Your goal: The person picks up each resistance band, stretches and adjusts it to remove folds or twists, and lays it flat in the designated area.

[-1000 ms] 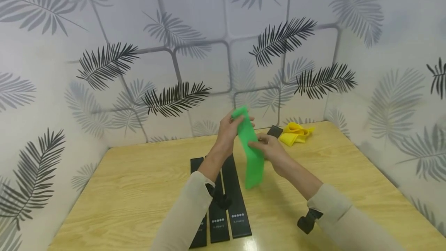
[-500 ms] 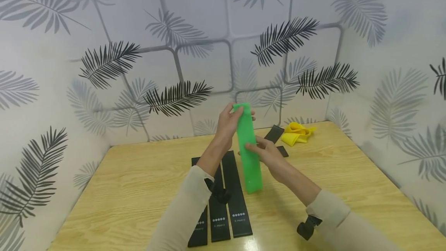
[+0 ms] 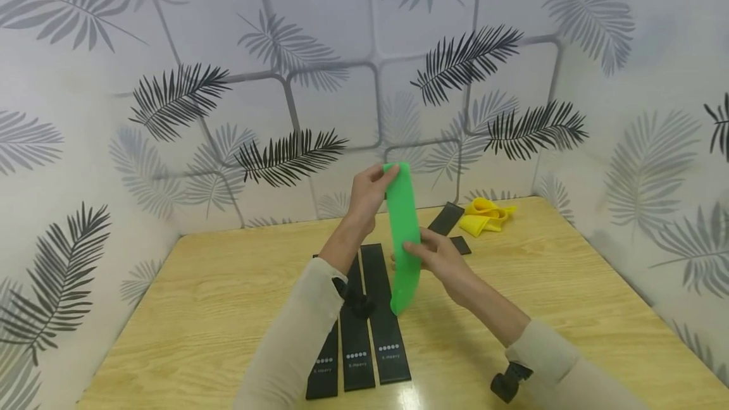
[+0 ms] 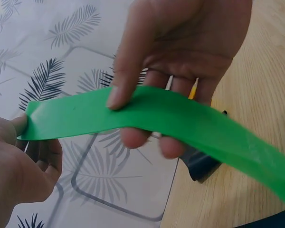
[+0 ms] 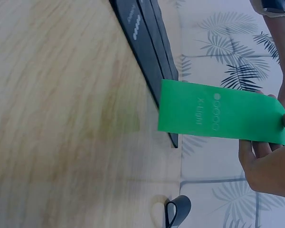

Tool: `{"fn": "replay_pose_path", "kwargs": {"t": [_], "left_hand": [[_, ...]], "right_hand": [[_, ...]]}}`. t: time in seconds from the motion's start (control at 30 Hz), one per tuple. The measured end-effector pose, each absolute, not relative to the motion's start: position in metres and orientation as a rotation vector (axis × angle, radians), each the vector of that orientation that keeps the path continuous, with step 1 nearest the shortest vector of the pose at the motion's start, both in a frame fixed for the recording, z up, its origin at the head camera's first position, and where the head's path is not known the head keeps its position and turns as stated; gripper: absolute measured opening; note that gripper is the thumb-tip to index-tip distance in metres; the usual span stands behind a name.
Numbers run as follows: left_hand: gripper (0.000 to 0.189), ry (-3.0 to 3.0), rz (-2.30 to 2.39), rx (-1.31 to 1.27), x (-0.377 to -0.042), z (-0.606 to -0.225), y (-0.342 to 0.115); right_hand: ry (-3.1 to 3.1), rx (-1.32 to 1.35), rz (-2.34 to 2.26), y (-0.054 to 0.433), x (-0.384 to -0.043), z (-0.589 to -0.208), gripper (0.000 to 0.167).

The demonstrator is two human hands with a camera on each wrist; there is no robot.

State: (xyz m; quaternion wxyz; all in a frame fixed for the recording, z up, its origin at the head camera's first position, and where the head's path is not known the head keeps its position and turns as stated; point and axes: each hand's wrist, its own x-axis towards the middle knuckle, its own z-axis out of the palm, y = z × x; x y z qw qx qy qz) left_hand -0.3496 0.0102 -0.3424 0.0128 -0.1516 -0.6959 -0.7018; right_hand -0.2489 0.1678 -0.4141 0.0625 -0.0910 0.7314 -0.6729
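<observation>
A green flat resistance band (image 3: 403, 214) hangs lengthwise above the table between both hands. My left hand (image 3: 366, 195) pinches its top end between thumb and fingers. Lower down, my right hand (image 3: 441, 255) holds the band with the thumb (image 4: 126, 85) in front and fingers behind. The free end below bends to the left. In the right wrist view, that end shows "X-Light" lettering and a row of circles. Beneath the hands, three black resistance bands (image 3: 387, 334) lie side by side on the table, marked "X-Heavy"; my left forearm covers part of them.
A crumpled yellow band (image 3: 484, 217) sits at the table's back right. Beside it lies a folded black band (image 3: 447, 219), partly behind my right hand. The wooden table (image 3: 228, 309) meets a leaf-patterned wall (image 3: 330, 106) at the back.
The green band has turned flat toward the head view, and its lower end has swung left. My left hand has risen slightly, and my right hand now holds the band a little lower.
</observation>
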Motion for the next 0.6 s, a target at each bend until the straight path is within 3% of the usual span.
{"fn": "replay_pose_path", "kwargs": {"t": [0.6], "left_hand": [[0.029, -2.17, -2.218, -0.344, -0.364, -0.339, 0.007]], "right_hand": [[2.289, -0.146, -1.886, 0.184, -0.23, -0.441, 0.042]]}}
